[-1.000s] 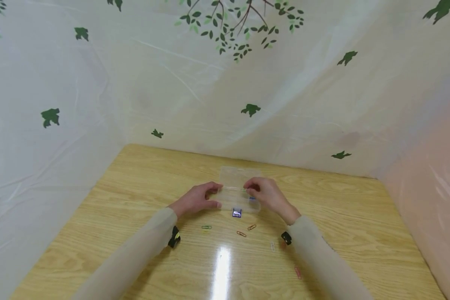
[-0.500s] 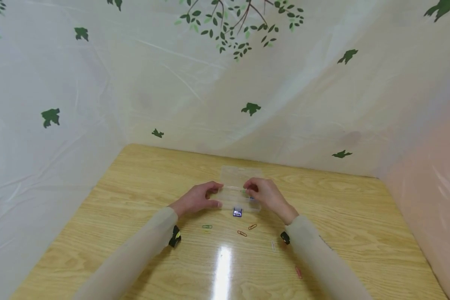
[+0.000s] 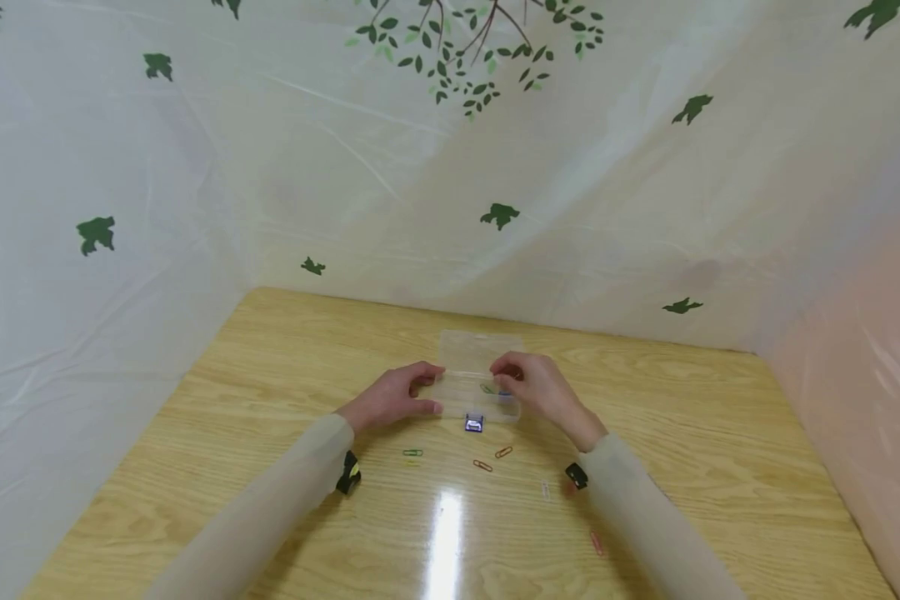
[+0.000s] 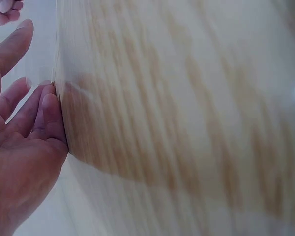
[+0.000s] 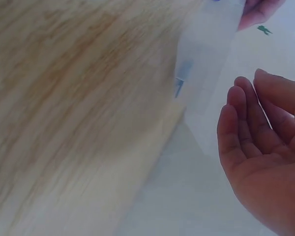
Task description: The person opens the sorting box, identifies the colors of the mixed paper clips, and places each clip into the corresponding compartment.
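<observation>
A clear plastic box [image 3: 456, 408] with its lid [image 3: 480, 350] raised at the back lies in the middle of the head view. My left hand [image 3: 397, 398] holds its left side, thumb at the front corner and fingers toward the hinge. Over the right compartment hovers my right hand [image 3: 536, 387], its fingers loosely bent. Nothing shows between thumb and fingertips in the right wrist view. Below those fingertips, inside the box, lie a green paper clip [image 3: 486, 388] and something blue [image 3: 505, 394], partly hidden by the hand. A blue latch [image 3: 474, 423] hangs at the box front.
In front of the box, loose paper clips are scattered on the wooden table [image 3: 307, 333]: a green one [image 3: 412, 452], a yellow one [image 3: 412, 463], two red ones, a white one [image 3: 546, 490] and a pink one [image 3: 596, 543]. A patterned sheet [image 3: 390, 167] stands behind.
The green paper clip has dropped from my right fingertips into the box's right compartment. My right hand has lifted slightly; the left hand stays on the box.
</observation>
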The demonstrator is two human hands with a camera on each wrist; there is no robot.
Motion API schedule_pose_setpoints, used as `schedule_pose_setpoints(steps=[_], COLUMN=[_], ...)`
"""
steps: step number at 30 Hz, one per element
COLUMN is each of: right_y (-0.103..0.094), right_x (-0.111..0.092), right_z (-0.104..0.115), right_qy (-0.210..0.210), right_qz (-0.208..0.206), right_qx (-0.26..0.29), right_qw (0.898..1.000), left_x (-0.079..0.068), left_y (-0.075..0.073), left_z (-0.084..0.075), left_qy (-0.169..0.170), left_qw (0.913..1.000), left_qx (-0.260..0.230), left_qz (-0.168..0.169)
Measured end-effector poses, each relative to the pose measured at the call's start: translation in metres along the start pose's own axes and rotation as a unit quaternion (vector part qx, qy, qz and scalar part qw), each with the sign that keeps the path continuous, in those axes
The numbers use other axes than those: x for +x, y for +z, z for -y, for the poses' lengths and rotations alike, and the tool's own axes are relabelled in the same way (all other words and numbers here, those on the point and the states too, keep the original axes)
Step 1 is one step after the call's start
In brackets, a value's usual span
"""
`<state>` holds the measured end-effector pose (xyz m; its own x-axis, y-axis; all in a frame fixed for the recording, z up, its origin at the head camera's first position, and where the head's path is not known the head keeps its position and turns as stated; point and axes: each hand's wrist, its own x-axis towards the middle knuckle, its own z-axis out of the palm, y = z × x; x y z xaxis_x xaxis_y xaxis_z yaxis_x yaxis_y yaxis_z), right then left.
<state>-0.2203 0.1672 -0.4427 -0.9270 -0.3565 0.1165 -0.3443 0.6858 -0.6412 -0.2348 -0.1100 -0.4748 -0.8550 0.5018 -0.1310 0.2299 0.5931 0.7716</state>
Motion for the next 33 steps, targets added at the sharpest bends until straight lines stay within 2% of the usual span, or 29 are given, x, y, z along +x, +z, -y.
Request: schedule_pose_setpoints(steps=[7, 20, 26, 33], right_y=[-0.006, -0.012, -0.009, -0.01], right_x=[-0.017, -0.049, -0.06, -0.067], right_z=[0.004, 0.012, 0.012, 0.012], right_qy=[-0.044, -0.065, -0.074, -0.088], right_qz=[-0.023, -0.009, 0.017, 0.081], right_qx=[0.014, 0.029, 0.033, 0.039], right_qw=[0.999, 0.997, 0.997, 0.992], left_x=[0.001, 0.003, 0.003, 0.003], left_y=[-0.001, -0.001, -0.001, -0.001], left_z=[0.003, 0.003, 0.004, 0.003], left_qy=[0.005, 0.004, 0.008, 0.0], left_qw=[1.0, 1.0, 1.0, 1.0], left_qx=[0.003, 0.002, 0.0, -0.004], left_qz=[-0.004, 0.001, 0.004, -0.002])
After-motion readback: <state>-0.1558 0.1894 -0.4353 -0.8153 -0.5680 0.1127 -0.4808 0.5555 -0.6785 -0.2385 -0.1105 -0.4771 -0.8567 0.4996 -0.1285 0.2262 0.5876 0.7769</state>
